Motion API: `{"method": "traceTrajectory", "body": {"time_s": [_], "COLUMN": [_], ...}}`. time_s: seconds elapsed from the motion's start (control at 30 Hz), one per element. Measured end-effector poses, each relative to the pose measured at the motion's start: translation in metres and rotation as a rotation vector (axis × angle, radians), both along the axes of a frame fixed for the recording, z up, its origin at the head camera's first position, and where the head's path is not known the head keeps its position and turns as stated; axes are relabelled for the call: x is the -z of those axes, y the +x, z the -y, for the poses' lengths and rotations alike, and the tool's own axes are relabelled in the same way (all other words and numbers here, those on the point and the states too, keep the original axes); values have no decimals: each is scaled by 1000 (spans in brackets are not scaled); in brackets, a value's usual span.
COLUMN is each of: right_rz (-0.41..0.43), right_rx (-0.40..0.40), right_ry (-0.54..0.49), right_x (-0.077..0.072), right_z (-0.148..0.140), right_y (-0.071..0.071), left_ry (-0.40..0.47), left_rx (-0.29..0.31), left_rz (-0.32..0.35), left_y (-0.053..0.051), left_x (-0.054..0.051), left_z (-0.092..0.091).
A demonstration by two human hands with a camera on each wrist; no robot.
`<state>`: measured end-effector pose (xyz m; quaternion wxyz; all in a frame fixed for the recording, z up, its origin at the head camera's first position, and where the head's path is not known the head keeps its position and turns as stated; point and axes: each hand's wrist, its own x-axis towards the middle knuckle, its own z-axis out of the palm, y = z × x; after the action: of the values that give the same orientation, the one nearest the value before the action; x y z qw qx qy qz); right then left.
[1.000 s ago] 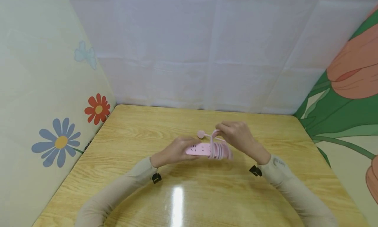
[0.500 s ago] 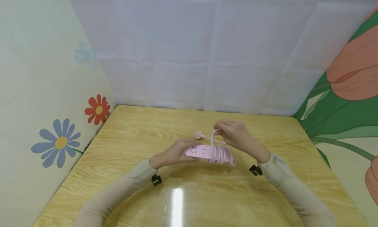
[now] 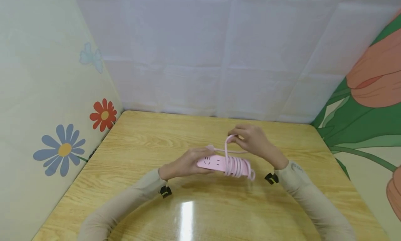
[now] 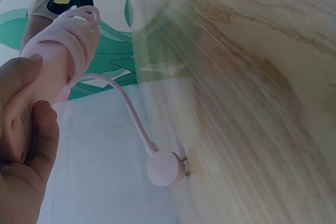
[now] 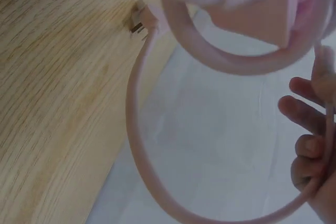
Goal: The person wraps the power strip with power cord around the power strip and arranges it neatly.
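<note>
A pink power strip (image 3: 211, 162) is held above the table, its socket face showing in the head view. My left hand (image 3: 187, 162) grips its left end, thumb and fingers on opposite sides. Several turns of pale pink cord (image 3: 235, 167) wrap the strip's right half. Above these turns my right hand (image 3: 251, 140) pinches a raised stretch of the cord. From that hand the cord runs back leftward to its plug (image 4: 165, 168), whose prongs are at the tabletop in the left wrist view. A small cord loop (image 3: 252, 175) hangs at the strip's right end.
The wood-grain table (image 3: 150, 133) has a bright reflection near its front. White cloth (image 3: 175, 53) hangs behind its back edge. Flower-patterned panels stand at the left (image 3: 40, 94) and right (image 3: 366, 129). A black wrist device (image 3: 271, 178) sits at the right cuff.
The strip's right end has dipped and shifted slightly right. The plug has turned and sits a little lower in the head view. Both hands keep their holds; the right one has risen slightly.
</note>
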<state>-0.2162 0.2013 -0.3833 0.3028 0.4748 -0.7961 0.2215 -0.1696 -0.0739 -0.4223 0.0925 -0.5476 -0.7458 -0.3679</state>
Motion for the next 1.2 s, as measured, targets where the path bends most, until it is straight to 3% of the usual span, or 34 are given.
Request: {"method": "traceTrajectory", "body": {"time_s": [0.2,0.47,0.63,0.73,0.83,1.0,1.1,1.2], "right_rz": [61,116,186,223,245,210,203,262], "right_rx": [53,109,140,100,8,-138,-135,-80], "right_ry": [49,-20,-26,-30,-45,-59,-58,-53], "right_x": [0,1,5,10,15,22,25,27], "right_z": [1,-3,-6,-5,-3,1,1,-1], "right_y": [0,-6,-7,-8,-11,-20,-23,-23], "left_ry": [33,60,70,86,111,168,187,201], "left_rx": [-2,52,26,8,3,37,54,56], "left_rz": [25,-3,-13,-14,-29,-34,-32,-13], "left_y": [0,2,3,5,6,6,4,4], "left_x": [0,-6,-7,-7,-7,-10,-13,-14], "left_z": [-1,-6,-6,-5,-7,-10,-12,-12]}}
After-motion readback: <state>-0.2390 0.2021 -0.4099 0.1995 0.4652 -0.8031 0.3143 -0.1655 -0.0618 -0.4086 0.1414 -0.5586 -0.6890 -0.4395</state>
